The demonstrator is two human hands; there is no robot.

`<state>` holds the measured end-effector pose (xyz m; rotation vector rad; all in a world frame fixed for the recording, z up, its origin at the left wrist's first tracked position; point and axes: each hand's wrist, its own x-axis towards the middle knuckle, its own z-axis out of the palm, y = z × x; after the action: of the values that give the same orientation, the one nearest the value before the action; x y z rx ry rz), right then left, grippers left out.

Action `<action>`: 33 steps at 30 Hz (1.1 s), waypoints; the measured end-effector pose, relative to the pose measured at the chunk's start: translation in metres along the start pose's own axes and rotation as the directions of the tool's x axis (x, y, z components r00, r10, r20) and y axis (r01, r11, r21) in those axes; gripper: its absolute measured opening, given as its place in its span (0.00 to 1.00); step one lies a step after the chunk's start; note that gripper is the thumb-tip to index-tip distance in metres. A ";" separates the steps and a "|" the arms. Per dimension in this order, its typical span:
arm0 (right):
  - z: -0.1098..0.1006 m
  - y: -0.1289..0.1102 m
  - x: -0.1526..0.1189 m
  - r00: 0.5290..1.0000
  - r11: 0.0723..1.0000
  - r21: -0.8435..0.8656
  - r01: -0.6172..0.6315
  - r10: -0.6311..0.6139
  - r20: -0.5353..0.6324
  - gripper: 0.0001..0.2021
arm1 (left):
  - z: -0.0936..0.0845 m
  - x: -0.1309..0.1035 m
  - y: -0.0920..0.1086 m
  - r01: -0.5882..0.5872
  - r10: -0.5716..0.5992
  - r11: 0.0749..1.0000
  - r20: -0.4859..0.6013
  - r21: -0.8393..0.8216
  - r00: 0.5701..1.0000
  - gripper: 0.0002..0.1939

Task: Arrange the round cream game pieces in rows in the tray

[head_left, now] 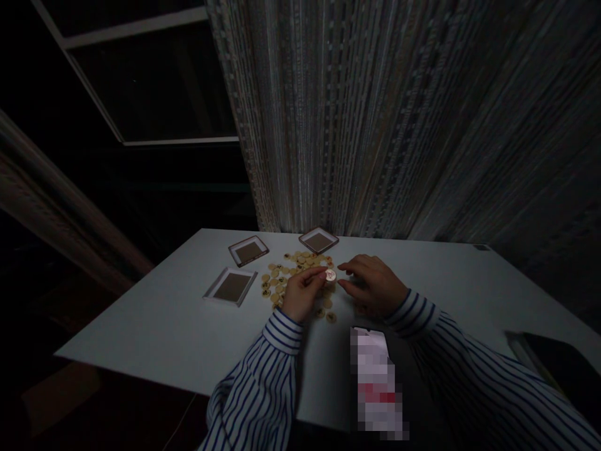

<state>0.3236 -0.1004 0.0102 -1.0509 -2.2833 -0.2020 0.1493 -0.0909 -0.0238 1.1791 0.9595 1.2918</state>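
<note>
Table point(154, 322): bearing your loose discs point(282, 281).
Right hand point(375, 285): holding thumb and finger apart, gripping nothing visible.
Left hand point(301, 295): pinching by an edge.
Pinched disc point(331, 275): sitting between your hands; you're risking a drop if fingertips are loosening.

We can pass over the worktop point(141, 326) at left; three shallow trays point(231, 288) and loose discs point(275, 297) obstruct the far middle, phone point(373, 351) blocks between our sleeves point(263, 376), curtain point(347, 125) walls off behind.
</note>
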 end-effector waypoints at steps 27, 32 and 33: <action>-0.006 0.027 -0.052 0.986 0.988 0.023 -0.155 0.156 -0.060 0.12 | 0.036 -0.003 -0.019 -0.038 0.025 0.993 0.110 0.114 0.994 0.11; -0.003 0.032 -0.059 0.976 0.980 0.037 -0.196 0.198 -0.092 0.11 | 0.039 -0.001 -0.024 -0.019 0.001 0.990 0.122 0.143 0.993 0.11; -0.002 0.033 -0.060 0.975 0.980 0.046 -0.195 0.199 -0.098 0.11 | 0.040 -0.001 -0.026 -0.019 0.001 0.989 0.121 0.149 0.993 0.10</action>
<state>0.3785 -0.1169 -0.0270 -1.2117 -2.0691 -0.1297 0.1931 -0.0933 -0.0417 1.3637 0.9755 1.1579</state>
